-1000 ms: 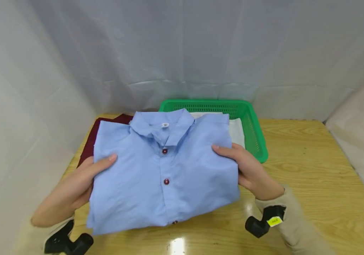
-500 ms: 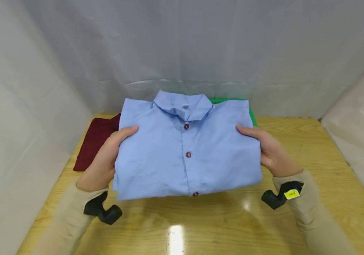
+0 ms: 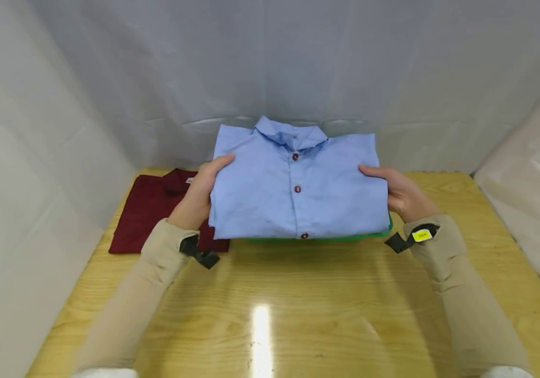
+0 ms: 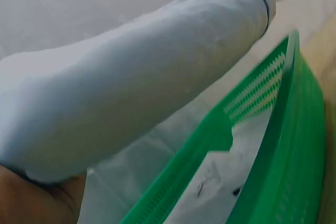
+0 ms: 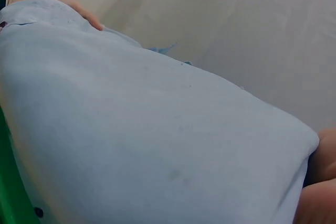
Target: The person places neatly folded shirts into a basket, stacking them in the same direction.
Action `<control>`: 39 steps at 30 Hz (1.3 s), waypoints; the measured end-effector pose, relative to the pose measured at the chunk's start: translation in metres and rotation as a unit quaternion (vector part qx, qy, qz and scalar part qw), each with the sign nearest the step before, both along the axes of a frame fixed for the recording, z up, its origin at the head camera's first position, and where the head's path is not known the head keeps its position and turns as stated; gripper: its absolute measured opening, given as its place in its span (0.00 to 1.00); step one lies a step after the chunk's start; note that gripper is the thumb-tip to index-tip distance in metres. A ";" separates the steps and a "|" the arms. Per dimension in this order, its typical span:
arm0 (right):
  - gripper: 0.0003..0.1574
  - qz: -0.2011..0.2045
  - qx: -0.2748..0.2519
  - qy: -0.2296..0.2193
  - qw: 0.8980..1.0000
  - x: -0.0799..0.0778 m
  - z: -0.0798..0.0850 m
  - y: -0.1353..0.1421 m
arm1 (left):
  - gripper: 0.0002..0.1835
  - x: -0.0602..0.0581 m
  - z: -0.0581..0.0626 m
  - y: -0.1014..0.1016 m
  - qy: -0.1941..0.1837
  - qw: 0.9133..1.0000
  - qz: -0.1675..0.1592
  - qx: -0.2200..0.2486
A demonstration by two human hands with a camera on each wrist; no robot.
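Observation:
A folded light-blue shirt (image 3: 260, 194) with a collar and dark red buttons is held between both my hands, over a green basket (image 3: 364, 237). My left hand (image 3: 201, 189) grips the shirt's left edge, thumb on top and fingers underneath. On the opposite edge my right hand (image 3: 402, 191) holds it the same way. In the left wrist view the shirt (image 4: 131, 77) hangs above the basket (image 4: 299, 145), where white cloth (image 4: 210, 182) lies inside. The right wrist view is mostly filled by the shirt (image 5: 157, 124). In the head view the shirt hides most of the basket.
A folded dark red shirt (image 3: 142, 215) lies on the wooden table (image 3: 317, 304), left of the basket and partly behind my left arm. Pale curtains (image 3: 194, 68) stand along the back and both sides of the table.
Both hands have carried the blue shirt forward and to the right, from in front of the basket to over it. More of the dark red shirt shows now.

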State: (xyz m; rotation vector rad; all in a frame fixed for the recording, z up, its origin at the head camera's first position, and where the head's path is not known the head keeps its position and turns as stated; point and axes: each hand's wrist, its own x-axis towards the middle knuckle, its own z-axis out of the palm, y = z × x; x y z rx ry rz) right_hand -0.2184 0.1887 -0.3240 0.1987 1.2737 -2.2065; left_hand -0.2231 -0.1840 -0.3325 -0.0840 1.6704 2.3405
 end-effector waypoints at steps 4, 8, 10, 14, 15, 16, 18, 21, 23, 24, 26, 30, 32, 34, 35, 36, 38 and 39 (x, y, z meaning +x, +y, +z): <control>0.10 -0.003 0.021 0.003 1.000 -0.015 -0.012 0.007 | 0.27 -0.022 -0.012 0.007 0.002 0.998 0.019 -0.057; 0.10 -0.001 0.073 0.016 0.997 -0.025 -0.024 0.010 | 0.33 -0.037 -0.024 0.008 0.013 0.992 0.017 -0.128; 0.12 0.001 0.095 0.034 0.995 -0.029 -0.029 0.009 | 0.31 -0.041 -0.031 0.005 0.037 0.985 0.007 -0.169; 0.23 0.009 0.183 0.085 0.979 -0.035 -0.034 0.003 | 0.25 -0.043 -0.043 -0.001 0.122 0.953 -0.022 -0.276; 0.27 0.013 0.209 0.095 0.973 -0.035 -0.035 0.001 | 0.26 -0.043 -0.045 -0.001 0.147 0.941 -0.030 -0.304; 0.31 0.017 0.233 0.101 0.967 -0.035 -0.037 0.000 | 0.27 -0.043 -0.047 -0.001 0.172 0.926 -0.036 -0.334; 0.35 0.022 0.264 0.110 0.958 -0.035 -0.039 -0.002 | 0.28 -0.043 -0.050 0.001 0.218 0.894 -0.048 -0.389; 0.37 0.026 0.285 0.116 0.951 -0.034 -0.041 -0.005 | 0.27 -0.044 -0.052 0.005 0.280 0.840 -0.054 -0.462; 0.37 0.032 0.296 0.123 0.947 -0.034 -0.042 -0.007 | 0.27 -0.045 -0.054 0.007 0.313 0.805 -0.059 -0.500; 0.38 0.036 0.303 0.128 0.944 -0.034 -0.043 -0.007 | 0.27 -0.045 -0.055 0.008 0.323 0.791 -0.063 -0.515; 0.38 0.040 0.314 0.134 0.939 -0.034 -0.044 -0.009 | 0.27 -0.045 -0.058 0.008 0.336 0.769 -0.072 -0.539; 0.39 0.041 0.326 0.140 0.934 -0.034 -0.046 -0.011 | 0.25 -0.045 -0.064 0.008 0.341 0.736 -0.086 -0.579; 0.41 0.042 0.339 0.142 0.929 -0.034 -0.048 -0.011 | 0.22 -0.045 -0.067 0.008 0.343 0.718 -0.089 -0.599; 0.44 0.046 0.368 0.157 0.915 -0.031 -0.048 -0.012 | 0.19 -0.046 -0.068 0.010 0.341 0.703 -0.089 -0.617; 0.45 0.050 0.392 0.169 0.903 -0.029 -0.047 -0.012 | 0.17 -0.046 -0.068 0.010 0.339 0.698 -0.088 -0.625; 0.46 0.055 0.417 0.183 0.888 -0.027 -0.047 -0.012 | 0.15 -0.045 -0.068 0.011 0.333 0.697 -0.086 -0.629; 0.47 0.069 0.479 0.216 0.848 -0.020 -0.045 -0.015 | 0.12 -0.044 -0.069 0.012 0.326 0.699 -0.075 -0.632; 0.47 0.080 0.510 0.238 0.823 -0.017 -0.044 -0.017 | 0.13 -0.043 -0.069 0.013 0.326 0.697 -0.067 -0.635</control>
